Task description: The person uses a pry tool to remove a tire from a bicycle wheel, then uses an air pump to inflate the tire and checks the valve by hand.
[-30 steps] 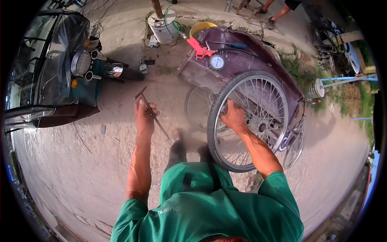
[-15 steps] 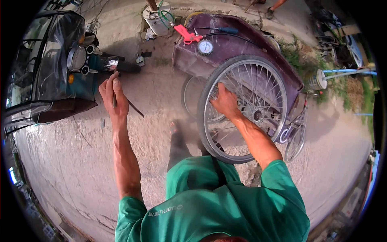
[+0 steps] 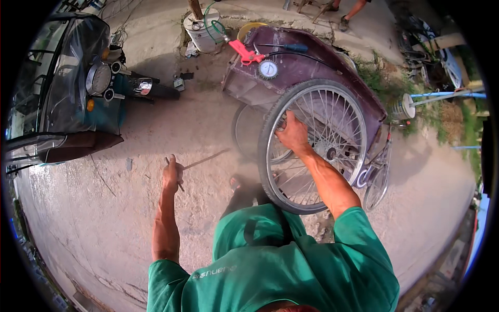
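My left hand (image 3: 171,176) is closed round a thin dark rod (image 3: 180,185), held over the concrete to the left of my feet. A blurred brown streak reaches rightward from that hand; I cannot tell whether it is a second tool or a shadow. My right hand (image 3: 293,134) grips the left side of a spoked bicycle wheel (image 3: 267,156) at its rim, with the fingers partly hidden. The wheel, with its grey tyre, leans against a dark purple metal cart body (image 3: 306,65). A second wheel (image 3: 240,134) shows partly behind it.
On the cart lie a red air inflator gun (image 3: 243,53) with a round gauge (image 3: 267,69) and a blue-handled screwdriver (image 3: 295,47). A three-wheeler (image 3: 99,83) stands at left, a white bucket (image 3: 205,37) at the back, a bicycle (image 3: 378,182) at right. Another person's legs (image 3: 353,11) show far back.
My left hand has come down toward me and slightly right, still holding the rod. My right hand stays on the wheel, which has shifted slightly in the picture.
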{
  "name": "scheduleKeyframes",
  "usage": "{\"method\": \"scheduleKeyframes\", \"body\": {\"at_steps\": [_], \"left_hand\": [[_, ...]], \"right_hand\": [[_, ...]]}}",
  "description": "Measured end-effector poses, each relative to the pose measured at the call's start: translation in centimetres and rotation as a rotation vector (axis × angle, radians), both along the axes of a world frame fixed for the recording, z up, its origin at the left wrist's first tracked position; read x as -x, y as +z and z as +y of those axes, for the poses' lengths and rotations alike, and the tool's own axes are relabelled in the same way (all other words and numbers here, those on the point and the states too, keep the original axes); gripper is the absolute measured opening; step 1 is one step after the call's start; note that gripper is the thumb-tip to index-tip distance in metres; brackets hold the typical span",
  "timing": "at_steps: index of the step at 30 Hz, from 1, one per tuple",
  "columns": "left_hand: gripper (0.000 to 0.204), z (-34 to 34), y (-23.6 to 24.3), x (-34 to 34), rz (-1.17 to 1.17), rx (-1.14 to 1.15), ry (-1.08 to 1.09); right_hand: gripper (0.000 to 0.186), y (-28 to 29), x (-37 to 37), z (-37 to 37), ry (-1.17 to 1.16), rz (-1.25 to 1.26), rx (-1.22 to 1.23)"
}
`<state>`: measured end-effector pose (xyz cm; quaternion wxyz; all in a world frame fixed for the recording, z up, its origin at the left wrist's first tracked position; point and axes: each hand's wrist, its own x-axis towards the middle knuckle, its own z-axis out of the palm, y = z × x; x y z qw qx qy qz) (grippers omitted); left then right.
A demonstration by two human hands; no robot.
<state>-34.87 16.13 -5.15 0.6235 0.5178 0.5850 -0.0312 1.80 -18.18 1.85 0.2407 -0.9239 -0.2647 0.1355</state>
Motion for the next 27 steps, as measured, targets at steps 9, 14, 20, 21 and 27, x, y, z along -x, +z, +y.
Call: {"method": "scheduleKeyframes", "body": {"at_steps": [9, 14, 20, 21, 27], "left_hand": [[0.023, -7.1, 0.9, -1.4, -0.191, 0.061, 0.028], [0.018, -4.9, 11.0, -6.9, -0.309, -0.13, -0.204], [0.018, -3.4, 14.4, -5.7, -0.416, -0.201, -0.175], [0.017, -4.8, 13.5, -6.4, -0.362, -0.137, -0.219], [0.017, -14.5, 12.3, -15.8, -0.448, -0.035, -0.535]], "right_hand": [[0.069, -2.0, 1.4, -0.8, 0.026, -0.021, 0.005], [0.066, -1.9, 3.5, -1.7, 0.168, -0.1, 0.014], [0.059, -2.7, 4.9, -3.3, 0.258, -0.102, -0.022], [0.059, -2.5, 4.8, -3.1, 0.267, -0.093, -0.022], [0.054, -4.0, 7.9, -6.1, 0.558, -0.157, -0.111]]}}
